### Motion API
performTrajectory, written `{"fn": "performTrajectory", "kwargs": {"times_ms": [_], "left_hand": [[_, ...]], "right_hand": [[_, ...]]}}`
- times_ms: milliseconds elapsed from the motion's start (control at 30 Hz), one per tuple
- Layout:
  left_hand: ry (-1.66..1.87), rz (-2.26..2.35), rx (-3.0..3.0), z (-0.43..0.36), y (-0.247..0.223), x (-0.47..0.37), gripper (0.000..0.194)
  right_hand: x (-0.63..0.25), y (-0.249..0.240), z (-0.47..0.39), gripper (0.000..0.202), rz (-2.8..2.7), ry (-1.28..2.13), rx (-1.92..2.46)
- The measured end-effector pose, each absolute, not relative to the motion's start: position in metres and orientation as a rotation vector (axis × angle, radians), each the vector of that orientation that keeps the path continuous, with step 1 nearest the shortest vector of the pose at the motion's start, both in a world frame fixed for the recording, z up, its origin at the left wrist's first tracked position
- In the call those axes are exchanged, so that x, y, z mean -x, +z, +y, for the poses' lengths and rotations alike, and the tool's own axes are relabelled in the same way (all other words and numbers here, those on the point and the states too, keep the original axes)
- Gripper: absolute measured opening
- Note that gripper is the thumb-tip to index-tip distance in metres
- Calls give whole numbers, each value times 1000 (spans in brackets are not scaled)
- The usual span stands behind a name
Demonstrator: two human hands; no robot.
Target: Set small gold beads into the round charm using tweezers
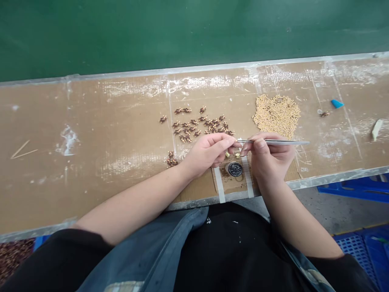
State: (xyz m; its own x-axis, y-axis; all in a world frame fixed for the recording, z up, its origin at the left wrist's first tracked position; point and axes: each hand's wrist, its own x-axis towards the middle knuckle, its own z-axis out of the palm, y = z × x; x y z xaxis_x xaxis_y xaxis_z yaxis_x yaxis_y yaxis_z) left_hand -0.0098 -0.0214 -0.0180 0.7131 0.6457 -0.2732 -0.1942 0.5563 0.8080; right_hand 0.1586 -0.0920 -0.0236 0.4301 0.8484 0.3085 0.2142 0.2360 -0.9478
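My right hand (272,160) grips a pair of metal tweezers (287,142), held nearly level with the tips pointing left. Those tips meet the fingers of my left hand (208,151), which are pinched together; whatever is between them is too small or hidden to name. Just below both hands stands a small round pot (235,169) with glossy black contents. Beside it lie a couple of pale yellowish bits (237,155). Beyond my left hand are many small brown-and-tan pieces (186,129), some clustered. A pile of tiny tan pieces (276,115) spreads beyond my right hand.
The brown-covered table (106,170) meets a green panel (194,32) at the back. Two thin sticks (24,150) lie at far left. A blue piece (337,104) and a whitish strip (377,129) lie at right. Blue plastic crates (358,188) stand below the front edge.
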Motion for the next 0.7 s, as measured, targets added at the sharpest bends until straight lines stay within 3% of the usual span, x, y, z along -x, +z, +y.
{"fn": "performTrajectory", "kwargs": {"times_ms": [267, 700], "left_hand": [[658, 622, -837, -23, -18, 10, 16], [725, 682, -890, -22, -18, 8, 17]], "right_hand": [[-160, -23, -109, 31, -1139, 427, 1220], [-167, -38, -145, 18, -1537, 194, 1273]]}}
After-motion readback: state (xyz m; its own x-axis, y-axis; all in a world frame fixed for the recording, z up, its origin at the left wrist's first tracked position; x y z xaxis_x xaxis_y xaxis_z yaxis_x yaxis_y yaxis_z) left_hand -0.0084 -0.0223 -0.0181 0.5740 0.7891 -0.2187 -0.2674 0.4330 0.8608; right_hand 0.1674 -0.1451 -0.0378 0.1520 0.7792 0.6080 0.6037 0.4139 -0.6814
